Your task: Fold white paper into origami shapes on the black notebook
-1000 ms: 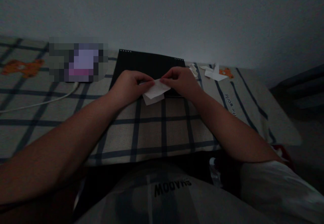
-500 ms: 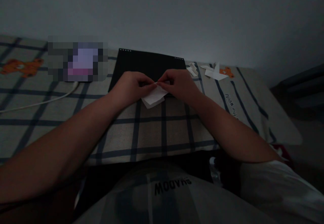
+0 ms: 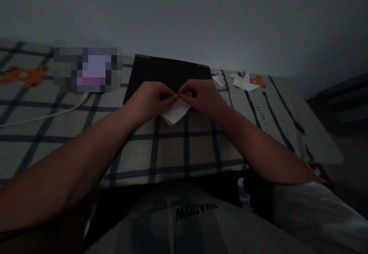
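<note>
Left hand (image 3: pixel 148 97) and right hand (image 3: pixel 205 95), fingertips close together, both pinching white paper (image 3: pixel 174 112) by far end, at near edge of black pad (image 3: pixel 166 72); paper scraps (image 3: pixel 219 79) just right of pad; pixelated device (image 3: pixel 93 68) left of pad

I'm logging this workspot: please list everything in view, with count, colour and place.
Cloth: 1, pale with dark stripes, across the middle
Pad: 1, black, on the cloth
Held paper: 1, white, at the pad's near edge
Loose paper pieces: count unclear, white, right of the pad
Device: 1, purple screen, pixelated, left of the pad
Cable: 1, white, from the device leftward
Bear prints: 2, orange, cloth's left and right
Wall: 1, grey, behind
Shirt: 1, greyish, bottom
Left hand: 1, bare, centre, pinching the held paper
Right hand: 1, bare, centre, likewise
</note>
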Demonstrator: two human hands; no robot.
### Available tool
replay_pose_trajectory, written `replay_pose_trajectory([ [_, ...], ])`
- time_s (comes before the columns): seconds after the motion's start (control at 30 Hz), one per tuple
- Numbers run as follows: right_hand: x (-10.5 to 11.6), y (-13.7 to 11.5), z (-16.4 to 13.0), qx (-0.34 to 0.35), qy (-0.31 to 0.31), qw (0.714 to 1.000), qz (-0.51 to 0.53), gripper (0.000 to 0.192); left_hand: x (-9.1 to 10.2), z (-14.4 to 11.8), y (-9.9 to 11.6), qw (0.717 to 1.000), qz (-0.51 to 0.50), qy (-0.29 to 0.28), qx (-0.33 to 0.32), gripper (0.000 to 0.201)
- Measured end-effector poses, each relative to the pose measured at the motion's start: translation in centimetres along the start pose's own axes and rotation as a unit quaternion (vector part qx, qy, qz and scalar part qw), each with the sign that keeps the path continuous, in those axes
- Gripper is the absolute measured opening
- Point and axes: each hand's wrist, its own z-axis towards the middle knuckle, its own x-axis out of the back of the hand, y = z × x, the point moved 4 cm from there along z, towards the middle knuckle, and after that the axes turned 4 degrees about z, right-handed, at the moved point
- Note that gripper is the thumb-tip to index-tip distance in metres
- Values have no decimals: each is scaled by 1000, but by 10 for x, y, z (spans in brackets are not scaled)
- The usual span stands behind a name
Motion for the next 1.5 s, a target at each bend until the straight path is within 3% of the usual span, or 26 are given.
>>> replay_pose_trajectory([
  [0.13, -3, 0, 0, 14, -32, 999, 4, 27, 3, -1, 5, 997, 65, -8, -28, 41],
  [0.27, -4, -6, 0, -3, -74, 996, -55, 26, 3, -4, 14, 988, 136, -2, -74, 44],
  [0.5, -6, -14, 1, -11, -98, 985, -142, 24, 1, -8, 20, 980, 177, -2, -88, 45],
  [0.67, -6, -8, 0, 25, -84, 990, -112, 26, 2, -6, 18, 982, 175, -27, -68, 45],
  [0.8, -6, -4, 1, 41, -71, 992, -100, 26, 5, -5, 17, 986, 159, -13, -57, 45],
  [1.0, -6, -3, 2, 31, -66, 992, -99, 23, 9, -5, 19, 988, 154, -16, -26, 42],
  [1.27, -4, -3, 2, 30, -58, 995, -77, 21, 3, -6, 17, 982, 182, -1, -47, 49],
  [1.5, -1, 3, 2, 29, -44, 997, -64, 25, 5, -4, 12, 988, 148, -1, -39, 46],
])
